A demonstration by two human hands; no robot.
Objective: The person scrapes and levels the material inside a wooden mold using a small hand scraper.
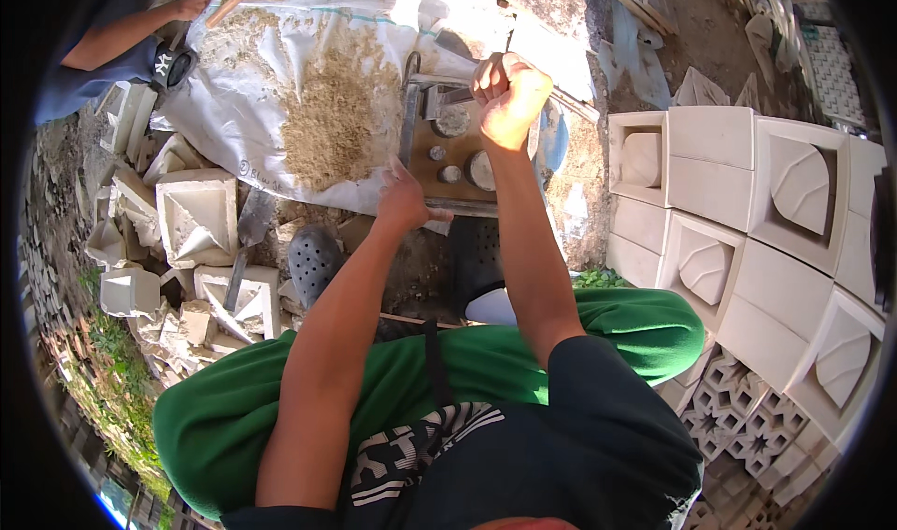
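A rectangular metal mould frame [408,124] lies on the ground in front of me, around a brown board. Round grey pieces of different sizes, among them a small cylinder [450,173], stand on the board. My left hand [404,198] rests at the frame's near left corner, thumb stretched along the near bar and fingers apart; some fingertips are hidden. Over the frame's far right part, my right hand [511,98] is closed around the handle of what looks like a hammer [433,103]. Its blocky head points left above the board. My right forearm covers part of the frame's right side.
Sand [341,124] lies heaped on a white sheet [257,152]. Another person's hand [194,3] is near a wooden handle at far left. Broken cast blocks [196,217] and a trowel [254,220] lie left; pale blocks [710,194] are stacked right. My clogs [313,264] flank the near side.
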